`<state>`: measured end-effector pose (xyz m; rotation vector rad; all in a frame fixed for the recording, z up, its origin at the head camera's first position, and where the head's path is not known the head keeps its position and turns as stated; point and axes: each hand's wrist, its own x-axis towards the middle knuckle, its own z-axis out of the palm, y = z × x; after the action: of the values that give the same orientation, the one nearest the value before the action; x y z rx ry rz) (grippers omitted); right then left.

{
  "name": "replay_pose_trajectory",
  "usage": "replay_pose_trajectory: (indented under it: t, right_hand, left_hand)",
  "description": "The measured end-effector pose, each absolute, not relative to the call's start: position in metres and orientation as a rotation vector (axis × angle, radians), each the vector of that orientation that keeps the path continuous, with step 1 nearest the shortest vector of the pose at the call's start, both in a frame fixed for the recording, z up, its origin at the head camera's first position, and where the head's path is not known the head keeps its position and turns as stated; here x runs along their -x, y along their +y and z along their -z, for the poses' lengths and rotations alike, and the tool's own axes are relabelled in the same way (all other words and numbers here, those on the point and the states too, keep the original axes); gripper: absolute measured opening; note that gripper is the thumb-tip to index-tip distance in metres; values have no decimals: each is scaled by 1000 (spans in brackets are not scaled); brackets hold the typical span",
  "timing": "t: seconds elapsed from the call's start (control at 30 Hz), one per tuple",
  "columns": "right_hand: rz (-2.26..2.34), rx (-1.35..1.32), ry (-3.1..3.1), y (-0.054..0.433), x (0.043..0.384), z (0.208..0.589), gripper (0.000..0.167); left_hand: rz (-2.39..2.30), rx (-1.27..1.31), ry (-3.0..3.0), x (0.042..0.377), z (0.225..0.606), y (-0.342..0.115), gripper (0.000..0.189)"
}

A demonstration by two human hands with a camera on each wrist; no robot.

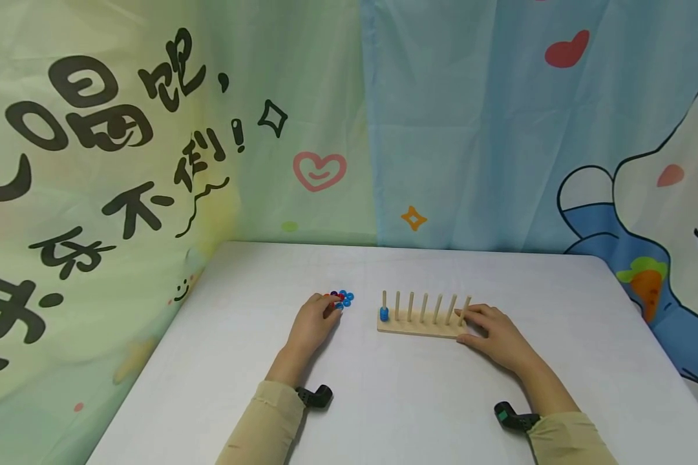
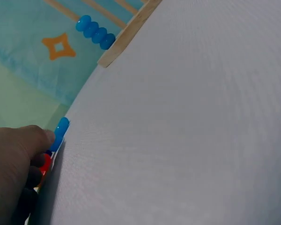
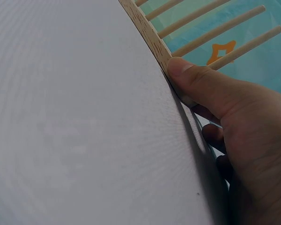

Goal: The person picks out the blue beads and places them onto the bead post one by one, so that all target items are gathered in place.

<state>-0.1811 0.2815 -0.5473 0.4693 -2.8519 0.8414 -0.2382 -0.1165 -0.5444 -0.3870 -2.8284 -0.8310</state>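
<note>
At the left of the rack, my left hand [image 1: 313,321] reaches into a small cluster of blue, red and dark beads [image 1: 348,297]. In the left wrist view its thumb lies against blue beads [image 2: 62,127]; whether a bead is pinched is hidden. My right hand [image 1: 498,336] grips the right end of a wooden peg rack [image 1: 420,328], thumb on the front edge and fingers behind. The rack stands upright with a row of several pegs. Several blue beads [image 2: 95,32] are stacked on its leftmost peg, while the other pegs in view carry none.
A white table [image 1: 395,394] lies under both hands, its far edge against a printed curtain [image 1: 454,129]. A bare stretch of tabletop separates the loose beads from the rack. Dark wrist cameras [image 1: 317,396] sit at both sleeves.
</note>
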Motion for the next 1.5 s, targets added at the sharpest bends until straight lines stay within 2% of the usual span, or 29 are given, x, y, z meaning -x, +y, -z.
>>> replay_pose_trajectory:
  t: [0.8, 1.17, 1.5]
  right_hand:
    - [-877, -467, -2886, 282, 181, 548, 58]
    - [-871, -470, -2861, 282, 180, 548, 56]
    - [-839, -465, -2871, 282, 181, 548, 57]
  left_hand:
    - [886, 464, -2839, 237, 540, -116, 22]
    - [899, 688, -2751, 241, 497, -102, 23]
    - [996, 784, -2685, 245, 466, -84, 25]
